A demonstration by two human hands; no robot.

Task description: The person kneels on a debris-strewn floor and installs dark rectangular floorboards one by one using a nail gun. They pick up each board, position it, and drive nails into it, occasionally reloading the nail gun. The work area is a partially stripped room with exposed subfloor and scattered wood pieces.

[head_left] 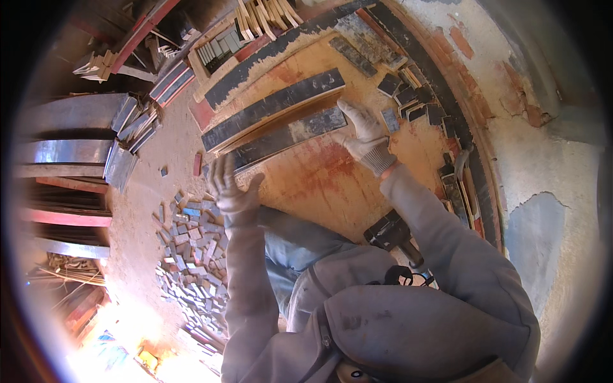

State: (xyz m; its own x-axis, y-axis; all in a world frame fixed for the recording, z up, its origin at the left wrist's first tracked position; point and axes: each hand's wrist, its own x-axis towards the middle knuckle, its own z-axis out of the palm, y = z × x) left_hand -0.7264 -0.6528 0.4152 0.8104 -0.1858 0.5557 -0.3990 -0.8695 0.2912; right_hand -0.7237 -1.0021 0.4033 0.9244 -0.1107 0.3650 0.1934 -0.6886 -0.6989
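Note:
Two long, dark-faced boards lie side by side before me, a far board (pixel 274 108) and a near board (pixel 290 137), with a narrow gap between them. My left hand (pixel 232 188), in a pale knit glove, is at the near board's left end with its fingers stretched out and thumb apart. At that board's right end is my right hand (pixel 365 133), gloved alike, thumb and fingers spread around the end. Whether either palm touches the wood I cannot tell. A dark power tool (pixel 393 237) rests beside my right forearm.
A heap of small wood blocks (pixel 191 249) covers the floor at left. More blocks (pixel 408 96) and a short board (pixel 353 56) lie at the back right. Stacked panels (pixel 70 150) stand far left; a peeling wall (pixel 536 166) rises on the right.

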